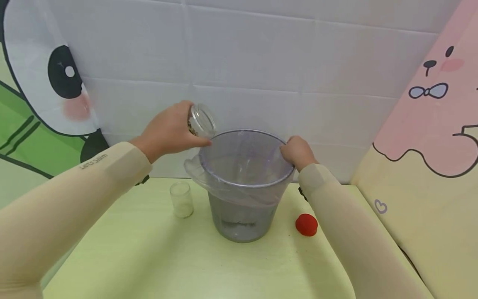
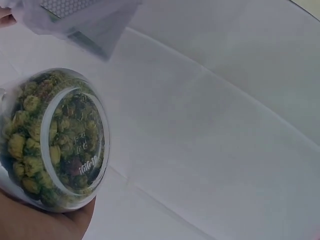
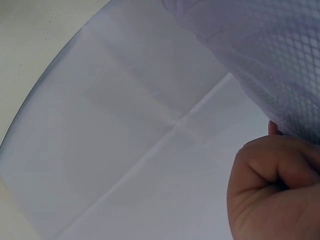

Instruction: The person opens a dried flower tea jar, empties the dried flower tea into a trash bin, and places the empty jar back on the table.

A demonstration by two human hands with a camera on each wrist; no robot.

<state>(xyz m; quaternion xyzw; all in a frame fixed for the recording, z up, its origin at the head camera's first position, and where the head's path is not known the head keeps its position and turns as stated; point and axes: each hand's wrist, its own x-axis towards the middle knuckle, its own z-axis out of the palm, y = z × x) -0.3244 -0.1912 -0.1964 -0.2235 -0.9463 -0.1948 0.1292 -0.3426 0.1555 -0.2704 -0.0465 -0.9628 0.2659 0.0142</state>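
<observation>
My left hand (image 1: 169,131) grips a clear glass jar (image 1: 202,121) beside the left rim of the bin, its mouth tilted toward the opening. Dried yellow-green flower buds (image 2: 30,145) fill much of the jar's base end in the left wrist view. A grey mesh-sided bin (image 1: 239,220) stands on the table, lined with a translucent plastic bag (image 1: 257,195) folded over its rim. With curled fingers my right hand (image 1: 297,153) holds the bin's right rim and the bag there. In the right wrist view, that hand (image 3: 275,185) is against the bag-covered mesh.
An upright clear glass (image 1: 181,200) stands left of the bin on the pale yellow-green table (image 1: 179,265). A red round object (image 1: 306,224) lies to the right, near my right forearm. Behind the bin rises a white sheet-covered wall (image 1: 246,54); cartoon-printed panels flank it.
</observation>
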